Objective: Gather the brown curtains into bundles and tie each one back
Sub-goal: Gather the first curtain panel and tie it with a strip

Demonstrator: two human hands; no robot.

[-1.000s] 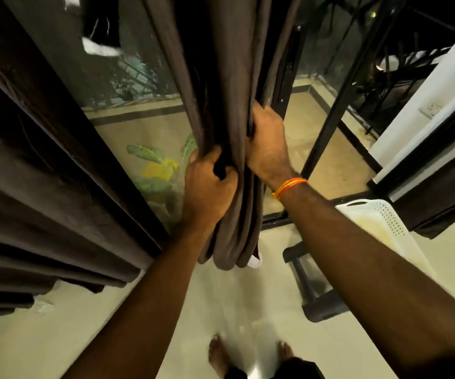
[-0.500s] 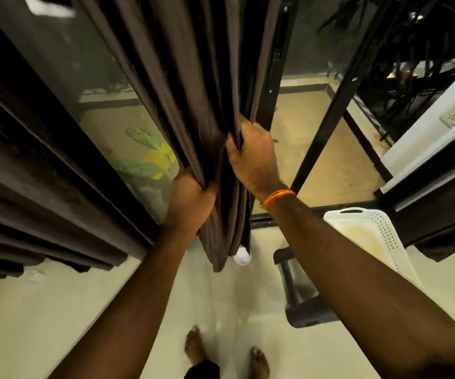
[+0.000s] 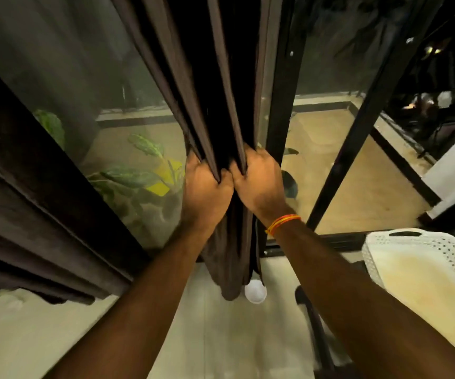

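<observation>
A matt brown cloth curtain [image 3: 215,105] falls in soft folds beside the glossy, reflective glass door [image 3: 98,86] and its smooth black metal frame [image 3: 283,119]; at right, a white perforated plastic basket [image 3: 415,255] stands over a pale, polished floor [image 3: 221,346]. Orange thread [image 3: 282,224] bands one wrist.

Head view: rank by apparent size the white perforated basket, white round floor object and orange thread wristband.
1. white perforated basket
2. white round floor object
3. orange thread wristband; last two look close.
</observation>
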